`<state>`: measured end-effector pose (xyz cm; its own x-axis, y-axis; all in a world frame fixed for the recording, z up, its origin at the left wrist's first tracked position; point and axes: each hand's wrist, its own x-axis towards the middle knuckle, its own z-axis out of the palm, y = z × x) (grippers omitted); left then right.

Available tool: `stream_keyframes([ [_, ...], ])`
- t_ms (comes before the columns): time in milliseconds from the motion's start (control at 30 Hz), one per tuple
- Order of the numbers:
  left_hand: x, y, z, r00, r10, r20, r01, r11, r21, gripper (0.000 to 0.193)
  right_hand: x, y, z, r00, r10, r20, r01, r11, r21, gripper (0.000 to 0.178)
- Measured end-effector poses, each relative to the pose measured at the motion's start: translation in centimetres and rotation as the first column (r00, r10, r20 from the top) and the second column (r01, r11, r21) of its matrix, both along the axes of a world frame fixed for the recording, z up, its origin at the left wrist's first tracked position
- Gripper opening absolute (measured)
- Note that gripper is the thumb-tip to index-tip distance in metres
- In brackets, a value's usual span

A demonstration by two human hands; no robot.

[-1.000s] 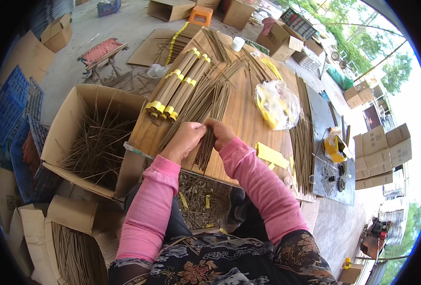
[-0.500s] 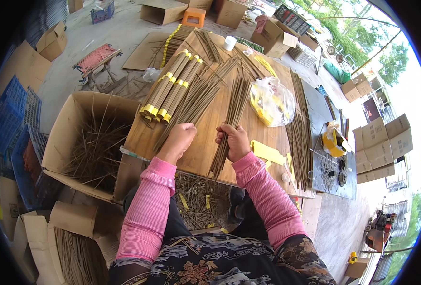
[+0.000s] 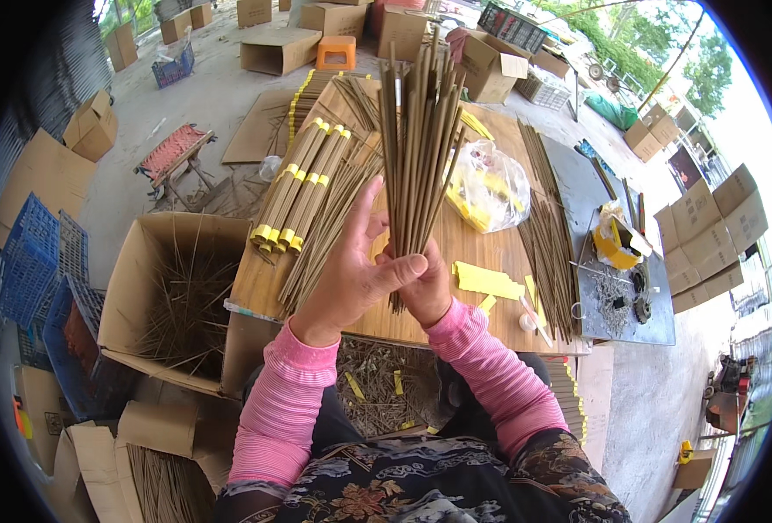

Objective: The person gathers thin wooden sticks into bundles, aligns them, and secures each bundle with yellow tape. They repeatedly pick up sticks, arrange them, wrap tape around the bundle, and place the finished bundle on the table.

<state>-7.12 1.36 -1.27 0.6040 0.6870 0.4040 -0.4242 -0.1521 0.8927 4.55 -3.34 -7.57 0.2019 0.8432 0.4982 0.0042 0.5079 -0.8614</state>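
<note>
A loose bundle of thin brown sticks stands nearly upright in front of me, its tops fanned apart. My right hand is closed around its lower part. Beside it, my left hand is open, fingers stretched upward along the left of the sticks and thumb reaching across toward the right hand. On the wooden table, loose sticks lie left of the bundle. Farther left are several tied stick bundles with yellow bands. Yellow paper strips lie to the right of my right hand.
A clear plastic bag with yellow pieces lies on the table. To its right, more sticks border a grey board with a yellow container. A cardboard box of broken sticks adjoins the table's left side.
My right hand has lifted the stick bundle and brought it more upright. My left hand, closed before, has opened and moved right against the bundle. The view has shifted slightly.
</note>
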Motion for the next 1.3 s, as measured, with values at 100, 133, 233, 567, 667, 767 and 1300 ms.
stream_keyframes([
  [100,1.3,-0.7,0.8,0.970,0.239,-0.042,-0.221,0.941,0.256,0.087,-0.5,0.3,0.4,0.996,0.049,0.069,-0.051,0.998,0.025,0.050],
  [133,1.6,-0.6,0.2,0.961,0.270,-0.067,-0.249,0.941,0.230,0.084,-0.9,0.9,0.4,0.979,0.162,-0.125,-0.157,0.986,0.050,0.052],
  [233,3.1,-1.2,-0.9,0.949,0.300,-0.095,-0.285,0.947,0.147,0.077,-0.5,0.9,-0.1,0.766,0.353,-0.537,-0.356,0.929,0.103,0.056],
  [567,3.4,-1.6,0.6,0.946,0.325,-0.001,-0.324,0.941,0.097,0.065,-0.2,0.1,-0.3,0.987,0.019,0.163,-0.022,1.000,0.019,0.035],
  [667,3.2,-1.0,0.4,0.956,0.284,-0.070,-0.280,0.958,0.058,0.061,-0.2,0.5,-0.6,0.995,0.064,0.080,-0.067,0.997,0.024,0.036],
  [767,2.8,-1.1,0.7,0.963,0.268,-0.001,-0.267,0.960,0.088,0.056,-0.2,0.9,-0.4,0.991,0.134,0.005,-0.134,0.989,0.063,0.038],
  [1300,0.5,0.8,0.6,0.959,-0.107,0.263,0.204,0.903,-0.377,0.055,-0.6,-1.7,1.7,0.942,0.326,0.077,-0.263,0.863,-0.431,0.029],
])
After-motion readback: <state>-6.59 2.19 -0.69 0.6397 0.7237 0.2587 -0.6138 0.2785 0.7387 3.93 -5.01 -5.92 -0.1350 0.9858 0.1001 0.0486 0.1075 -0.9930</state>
